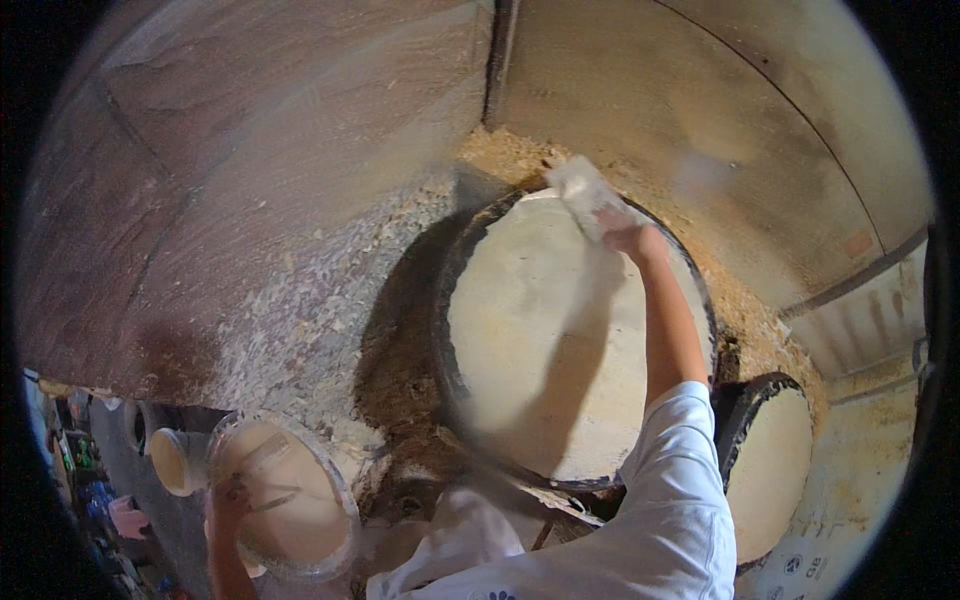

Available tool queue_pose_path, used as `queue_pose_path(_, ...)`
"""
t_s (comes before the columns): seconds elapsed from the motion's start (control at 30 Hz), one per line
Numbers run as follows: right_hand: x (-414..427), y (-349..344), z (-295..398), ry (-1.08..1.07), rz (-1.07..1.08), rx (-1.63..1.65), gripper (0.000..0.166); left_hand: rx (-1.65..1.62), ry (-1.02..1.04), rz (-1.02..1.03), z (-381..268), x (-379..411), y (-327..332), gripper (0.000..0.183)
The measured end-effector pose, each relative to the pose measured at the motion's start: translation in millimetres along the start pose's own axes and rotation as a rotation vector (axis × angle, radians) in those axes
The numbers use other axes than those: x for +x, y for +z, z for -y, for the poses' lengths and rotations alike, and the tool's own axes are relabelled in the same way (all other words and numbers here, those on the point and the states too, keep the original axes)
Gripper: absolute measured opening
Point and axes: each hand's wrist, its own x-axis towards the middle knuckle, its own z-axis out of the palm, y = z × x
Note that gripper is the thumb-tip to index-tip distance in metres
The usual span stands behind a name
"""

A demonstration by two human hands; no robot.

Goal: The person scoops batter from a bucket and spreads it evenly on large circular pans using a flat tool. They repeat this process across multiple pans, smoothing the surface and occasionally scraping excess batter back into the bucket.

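At the far rim of a large round surface coated with a cream-coloured material, my right hand grips a pale, blurred flat object, whose kind I cannot tell. My right arm stretches across the coated surface and casts a shadow on it. At the lower left, my left hand is at the left side of a round tub of pale liquid or paste. A thin tool shows over the tub close to that hand; the fingers are too dark and blurred to read.
A smaller round surface with the same pale coating stands at the right. Pale crumbs and splatter cover the ground at the left. Behind rise large boards. A small pale container stands beyond the tub.
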Motion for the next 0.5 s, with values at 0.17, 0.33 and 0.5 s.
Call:
queue_pose_path(0.17,4,72,77,-0.584,0.372,-0.189,0.043,0.007,-0.085,-0.046,19,-3,-1,0.017)
queue_pose_path(0.33,-128,148,150,-0.96,0.555,-0.078,0.046,0.097,-0.009,-0.092,45,-1,-7,0.018)
queue_pose_path(0.5,-323,181,161,-1.093,0.643,-0.195,0.037,0.339,0.118,-0.322,85,41,-17,0.016)
